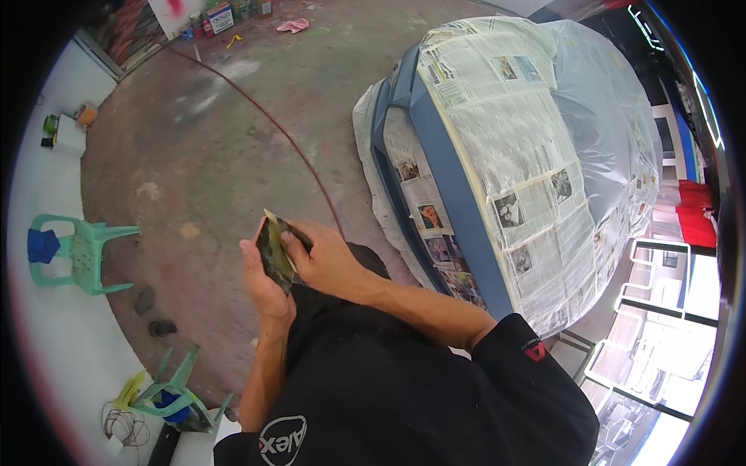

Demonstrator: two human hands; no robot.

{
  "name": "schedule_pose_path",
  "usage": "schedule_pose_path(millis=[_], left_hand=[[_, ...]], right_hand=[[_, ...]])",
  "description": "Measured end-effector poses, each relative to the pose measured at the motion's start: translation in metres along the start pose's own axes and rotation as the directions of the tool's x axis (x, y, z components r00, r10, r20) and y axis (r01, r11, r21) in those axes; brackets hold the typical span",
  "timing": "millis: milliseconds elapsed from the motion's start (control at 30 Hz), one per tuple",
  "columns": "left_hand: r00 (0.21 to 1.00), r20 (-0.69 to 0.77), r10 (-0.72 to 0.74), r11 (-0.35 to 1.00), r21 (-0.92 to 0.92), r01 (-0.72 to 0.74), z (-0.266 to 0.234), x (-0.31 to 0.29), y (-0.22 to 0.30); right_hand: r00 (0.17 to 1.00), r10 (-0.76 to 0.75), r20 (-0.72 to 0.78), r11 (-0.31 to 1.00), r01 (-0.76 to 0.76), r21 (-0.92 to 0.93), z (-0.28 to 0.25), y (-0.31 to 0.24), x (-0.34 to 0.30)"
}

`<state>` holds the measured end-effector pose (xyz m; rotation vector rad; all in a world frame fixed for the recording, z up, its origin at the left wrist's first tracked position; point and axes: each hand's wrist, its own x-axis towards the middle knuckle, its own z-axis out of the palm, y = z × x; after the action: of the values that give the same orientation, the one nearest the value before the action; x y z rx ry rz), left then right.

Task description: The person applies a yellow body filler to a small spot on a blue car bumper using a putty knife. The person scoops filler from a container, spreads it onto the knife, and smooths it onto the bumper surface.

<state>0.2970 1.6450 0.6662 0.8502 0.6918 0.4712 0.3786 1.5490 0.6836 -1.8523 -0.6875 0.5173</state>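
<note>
In front of my body, my left hand (264, 281) is wrapped from below round a flat, dark plate (275, 260). Yellowish-green paste, like putty, is smeared over its face, and one edge looks reddish. My right hand (326, 256) comes across from the right, its fingers closed on a thin dark piece (300, 238) resembling a putty spreader. This piece lies over the plate's upper part, close to the paste. The right fingers hide much of it, so its full shape cannot be told. Both hands are nearly touching.
To the right stands a car (521, 147) masked with newspaper and clear plastic; its blue-grey bumper (458, 186) is bare. A red hose (272, 123) crosses the stained floor. Green plastic chairs (89, 252) stand at left. Cans (221, 17) and a pink cloth (293, 26) lie far back.
</note>
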Motion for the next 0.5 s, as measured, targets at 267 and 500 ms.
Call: schedule_pose_path(millis=[267,500], left_hand=[[0.999,-0.003,-0.046,0.997,0.068,0.046,-0.027,0.106,0.057],[0.992,0.030,-0.125,0.980,0.162,0.119,-0.031,0.262,0.095]], right_hand=[[0.999,0.021,-0.050,1.000,-0.020,0.019,0.049,-0.005,0.110],[0.990,-0.086,-0.108,0.994,0.092,0.051,0.076,-0.005,0.223]])
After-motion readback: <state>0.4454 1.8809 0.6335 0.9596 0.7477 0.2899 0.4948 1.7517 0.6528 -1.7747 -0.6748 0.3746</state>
